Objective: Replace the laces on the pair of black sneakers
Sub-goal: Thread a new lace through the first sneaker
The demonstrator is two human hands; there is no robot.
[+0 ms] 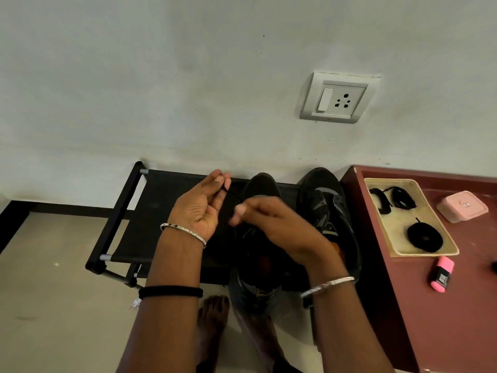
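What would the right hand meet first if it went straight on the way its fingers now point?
Probably the left hand, which pinches the lace: the right hand points leftward at its palm, though depth is unclear.

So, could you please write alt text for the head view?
The left hand pinches a black lace above a black sneaker on a rack, the blurred right hand beside it; the second sneaker and a tray of laces sit right.

Two sneakers (259, 184) (328, 208), three lace bundles (380, 200) (402, 197) (425, 236), two hands (200, 205) (271, 219)
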